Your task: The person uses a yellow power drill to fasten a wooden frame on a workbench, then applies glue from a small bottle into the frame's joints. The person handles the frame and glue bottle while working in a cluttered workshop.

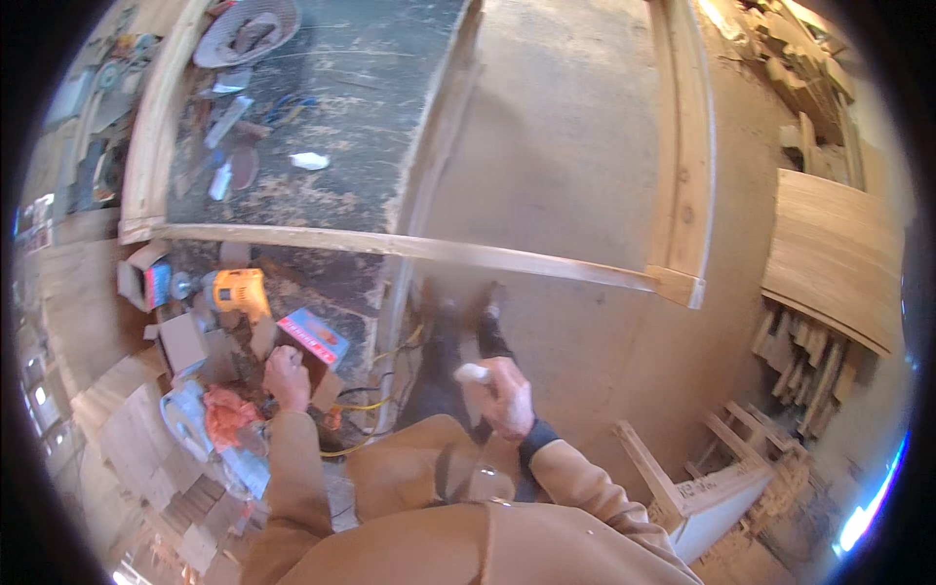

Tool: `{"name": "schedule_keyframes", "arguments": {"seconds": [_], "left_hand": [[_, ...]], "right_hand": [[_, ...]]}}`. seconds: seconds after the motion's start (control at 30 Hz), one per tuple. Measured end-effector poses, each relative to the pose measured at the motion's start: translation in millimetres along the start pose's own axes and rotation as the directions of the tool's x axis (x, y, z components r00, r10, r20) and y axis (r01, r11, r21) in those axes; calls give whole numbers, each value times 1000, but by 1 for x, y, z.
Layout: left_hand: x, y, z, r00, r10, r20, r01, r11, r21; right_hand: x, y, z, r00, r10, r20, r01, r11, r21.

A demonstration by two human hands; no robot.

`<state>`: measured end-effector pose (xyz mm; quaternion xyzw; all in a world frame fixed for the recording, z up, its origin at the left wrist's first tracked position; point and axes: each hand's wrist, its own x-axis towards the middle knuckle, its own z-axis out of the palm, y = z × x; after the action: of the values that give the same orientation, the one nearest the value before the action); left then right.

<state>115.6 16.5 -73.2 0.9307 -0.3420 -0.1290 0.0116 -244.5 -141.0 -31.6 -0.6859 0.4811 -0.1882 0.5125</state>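
Observation:
My left hand [286, 378] is at the near left side of an open cardboard box [313, 337] with a blue and red printed flap. Its fingers are bent and closed on the box's edge; the fingertips are partly hidden. My right hand [505, 398] is raised in front of my body, over the floor, closed round a small white wad [472, 373]. Whether the wad is cloth or paper I cannot tell. A yellow power tool [241, 292] lies just beyond the box, left of it.
A wooden frame [409, 246] lies across the dark worktable [341, 97] and reaches right over the floor. A woven hat [246, 33], a white scrap [310, 161] and a red cloth [231, 417] lie at left. Yellow cord [363, 406] trails nearby. Stacked boards [829, 258] stand at right.

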Motion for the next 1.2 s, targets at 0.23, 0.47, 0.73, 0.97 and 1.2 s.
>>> {"name": "schedule_keyframes", "arguments": {"seconds": [0.23,0.47,0.73,0.97,1.2], "left_hand": [[-8,167,-25,963,150,-225,-255,785,-564],[25,261,40,902,346,-258,-431,722,-541],[39,277,65,837,469,-283,-547,739,-394],[41,272,73,787,530,-316,-615,715,-333],[20,267,78,963,209,-173,-262,551,-793]], "right_hand": [[4,15,-15,1000,23,0,-23,999,36],[15,44,-16,998,20,-65,-16,998,57],[22,58,-13,997,49,-62,-43,994,102],[30,61,-13,997,64,-42,-60,994,93],[52,52,-14,1000,14,-22,-12,994,106]]}}
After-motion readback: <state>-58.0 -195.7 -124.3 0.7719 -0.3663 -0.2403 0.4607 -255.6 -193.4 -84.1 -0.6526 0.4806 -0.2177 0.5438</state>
